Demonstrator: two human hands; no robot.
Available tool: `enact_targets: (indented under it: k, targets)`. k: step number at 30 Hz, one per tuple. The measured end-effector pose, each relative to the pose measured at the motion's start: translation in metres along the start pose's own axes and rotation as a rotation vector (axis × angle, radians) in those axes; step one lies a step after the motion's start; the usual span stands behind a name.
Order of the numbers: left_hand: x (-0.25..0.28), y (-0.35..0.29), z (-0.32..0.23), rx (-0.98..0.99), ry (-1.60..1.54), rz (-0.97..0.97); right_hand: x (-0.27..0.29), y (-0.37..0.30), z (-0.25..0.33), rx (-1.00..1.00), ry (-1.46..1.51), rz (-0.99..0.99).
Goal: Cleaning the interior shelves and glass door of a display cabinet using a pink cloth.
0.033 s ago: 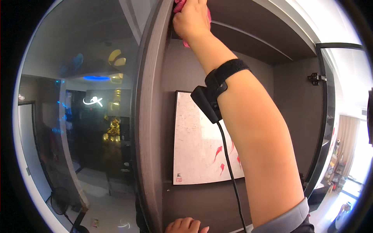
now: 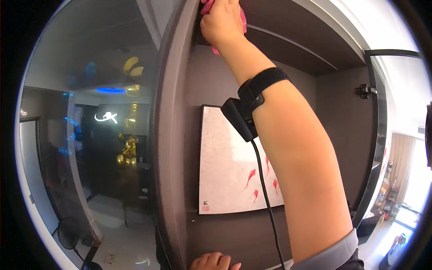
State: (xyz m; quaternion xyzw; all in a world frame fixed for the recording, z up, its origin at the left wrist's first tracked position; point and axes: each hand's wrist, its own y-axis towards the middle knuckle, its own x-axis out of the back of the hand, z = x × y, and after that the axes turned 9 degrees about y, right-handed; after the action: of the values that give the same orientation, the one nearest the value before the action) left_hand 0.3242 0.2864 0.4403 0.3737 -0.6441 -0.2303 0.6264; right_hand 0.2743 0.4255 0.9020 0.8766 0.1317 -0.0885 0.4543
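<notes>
My right arm reaches up from the lower right. At the upper left corner of a dark wood cabinet, my right hand (image 2: 222, 21) is closed on a pink cloth (image 2: 243, 22), whose edges show on both sides of the hand. The fingertips are cut off by the top of the picture. My left hand (image 2: 214, 261) shows only its fingers at the lower edge, resting near the cabinet's bottom and holding nothing I can see. Behind my arm, a white picture with red fish (image 2: 220, 171) stands upright against the cabinet's back panel (image 2: 216, 81).
A glossy glass door (image 2: 108, 180) fills the left side, with room reflections in it. On the right a black-framed glass door (image 2: 370, 135) stands swung out on its hinge (image 2: 365, 91). A black device (image 2: 238, 119) is strapped to my right forearm, its cable (image 2: 268, 202) hanging down.
The cabinet and picture have shifted very slightly left in the view. Both hands stay almost where they were, the right with the cloth.
</notes>
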Motion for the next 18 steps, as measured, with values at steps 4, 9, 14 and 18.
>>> enact_targets:
  k: [4, 9, 14, 18]
  targets:
    - [0.005, 0.0, 0.002, 0.021, 0.012, 0.018, 0.024, -0.009, -0.011, 0.021, -0.131, 0.069]
    - [0.002, 0.003, -0.002, 0.011, 0.049, 0.008, 0.112, -0.021, -0.065, 0.196, -0.505, 0.108]
    - [0.004, 0.005, -0.006, 0.027, 0.076, 0.025, 0.241, -0.044, -0.138, 0.247, -1.033, 0.361]
    - [0.002, 0.007, -0.009, 0.056, 0.125, 0.063, 0.339, -0.063, -0.177, 0.065, -1.464, 0.528]
